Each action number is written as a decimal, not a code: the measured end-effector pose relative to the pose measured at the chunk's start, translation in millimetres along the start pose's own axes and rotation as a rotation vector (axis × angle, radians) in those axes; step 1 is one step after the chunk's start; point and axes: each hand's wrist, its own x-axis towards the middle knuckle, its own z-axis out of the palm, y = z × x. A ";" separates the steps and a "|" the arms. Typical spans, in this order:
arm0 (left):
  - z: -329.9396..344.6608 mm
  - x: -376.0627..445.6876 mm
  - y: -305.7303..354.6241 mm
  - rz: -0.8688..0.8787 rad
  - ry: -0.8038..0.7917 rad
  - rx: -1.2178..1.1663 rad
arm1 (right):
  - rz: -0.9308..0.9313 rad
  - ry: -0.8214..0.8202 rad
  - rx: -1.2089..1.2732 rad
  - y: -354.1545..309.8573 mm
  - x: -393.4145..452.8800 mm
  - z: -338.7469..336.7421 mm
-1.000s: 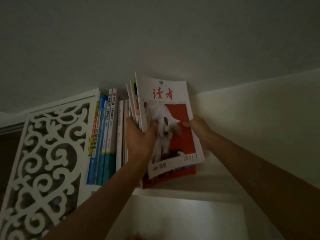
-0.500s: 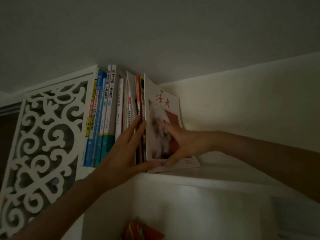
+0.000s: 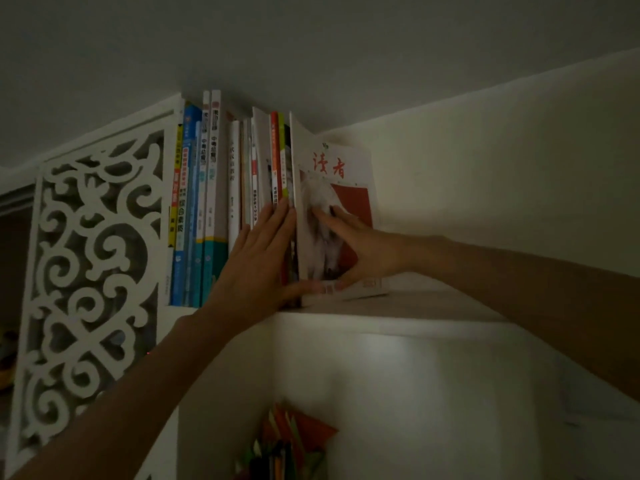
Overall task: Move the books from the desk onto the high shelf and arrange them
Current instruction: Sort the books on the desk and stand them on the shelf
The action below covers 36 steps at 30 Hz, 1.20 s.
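A row of upright books (image 3: 211, 202) stands on the high white shelf (image 3: 398, 306), close under the ceiling. At the row's right end is a magazine (image 3: 346, 174) with red characters and a white animal on a red cover, standing almost upright. My left hand (image 3: 256, 261) lies flat with fingers together against the spines of the thin books just left of it. My right hand (image 3: 363, 251) presses with spread fingers on the magazine's cover, thumb near its bottom edge.
A white carved lattice panel (image 3: 93, 258) closes the shelf's left end. The ceiling (image 3: 311, 46) sits just above the book tops. Right of the magazine the shelf runs bare to the white wall (image 3: 502, 168). Colourful items (image 3: 287, 441) stand in the compartment below.
The stack of magazines, held tilted in both hands a second ago, now stands on the shelf against the row. Both hands have shifted from gripping it to pressing flat on it.
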 end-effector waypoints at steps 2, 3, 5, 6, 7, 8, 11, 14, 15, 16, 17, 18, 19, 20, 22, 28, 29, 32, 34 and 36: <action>-9.6 -6.7 10.5 -0.019 0.064 -0.110 | -0.008 0.011 -0.019 -8.8 -18.5 -12.1; -15.6 -12.3 19.5 0.002 0.131 -0.150 | -0.004 0.049 -0.020 -15.0 -32.4 -18.6; -26.0 -27.7 43.6 0.082 0.249 -0.270 | 0.020 0.197 -0.005 -29.1 -67.9 -30.6; -30.5 -37.0 59.6 0.106 0.262 -0.358 | 0.039 0.280 0.009 -36.9 -90.4 -36.6; -32.6 -46.6 76.5 0.121 0.249 -0.436 | 0.062 0.354 0.036 -41.3 -113.6 -38.9; -32.7 -55.7 94.1 0.139 0.225 -0.498 | 0.079 0.405 0.060 -46.7 -139.1 -41.0; -19.7 -82.7 145.7 0.214 0.122 -0.640 | 0.147 0.432 0.007 -57.4 -221.3 -35.9; 0.7 -116.9 201.9 0.335 0.035 -0.798 | 0.256 0.364 -0.042 -65.3 -312.9 -17.4; 9.4 -131.8 222.5 0.371 -0.009 -0.857 | 0.304 0.346 -0.072 -66.2 -344.4 -7.4; 19.3 -148.4 244.3 0.400 -0.061 -0.914 | 0.368 0.324 -0.090 -66.8 -376.5 5.7; 30.5 -165.7 266.7 0.413 -0.124 -0.967 | 0.445 0.290 -0.087 -67.4 -409.0 20.7; 44.2 -184.2 290.0 0.414 -0.199 -1.020 | 0.528 0.245 -0.072 -67.0 -442.6 37.3; 59.4 -203.7 313.3 0.415 -0.285 -1.068 | 0.610 0.191 -0.061 -65.0 -478.5 55.8; 77.0 -224.6 336.6 0.422 -0.376 -1.105 | 0.694 0.138 -0.049 -62.6 -515.8 74.7; 107.8 -265.4 382.0 0.381 -0.605 -1.152 | 0.890 0.055 -0.002 -56.4 -591.4 109.5; 170.7 -364.4 513.6 0.415 -1.057 -1.140 | 1.420 -0.210 0.153 -26.8 -775.1 165.8; 174.6 -372.4 533.8 0.455 -1.093 -1.099 | 1.463 -0.230 0.159 -18.7 -797.6 169.4; 185.8 -383.7 588.7 0.363 -1.328 -1.095 | 1.556 -0.231 0.162 10.6 -845.2 171.5; 197.5 -390.6 620.9 0.235 -1.393 -1.110 | 1.576 -0.215 0.075 32.3 -868.1 170.1; 207.9 -391.4 653.5 0.141 -1.260 -1.021 | 1.587 -0.237 -0.015 52.4 -887.8 173.0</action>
